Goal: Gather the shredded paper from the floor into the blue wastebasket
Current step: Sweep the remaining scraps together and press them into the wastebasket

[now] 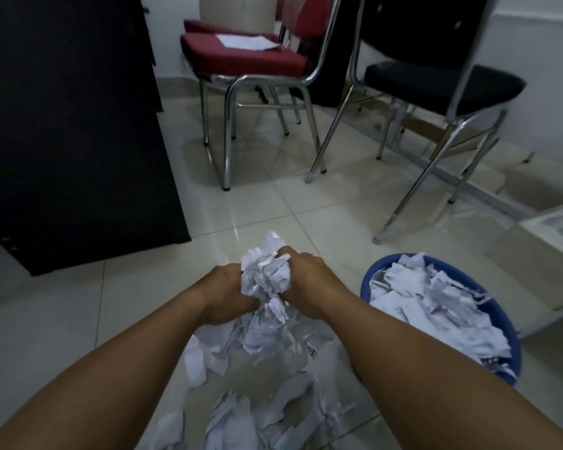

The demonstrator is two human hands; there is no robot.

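1. Left hand (pixel 223 295) and right hand (pixel 306 284) are pressed in from opposite sides on one bundle of shredded paper (pixel 267 274), fingers curled into it. Both hands are full, and the bundle is lifted clear of the floor.
2. More shreds (pixel 257 410) lie on the tiled floor (pixel 78 319) below and nearer the person, some trailing from the bundle's underside.
3. Blue wastebasket (pixel 436 319) stands just right of the right forearm, already heaped near its rim.
4. Handling, as judged: very light, soft, compressible; no stiffness, so strips slide out of a loose hold (edges look most likely to shed).
5. Hold suggested: squeeze from both sides with palms under the mass, not fingertip pinches.
6. Risk: the heaped basket may spill; press the load down on release.
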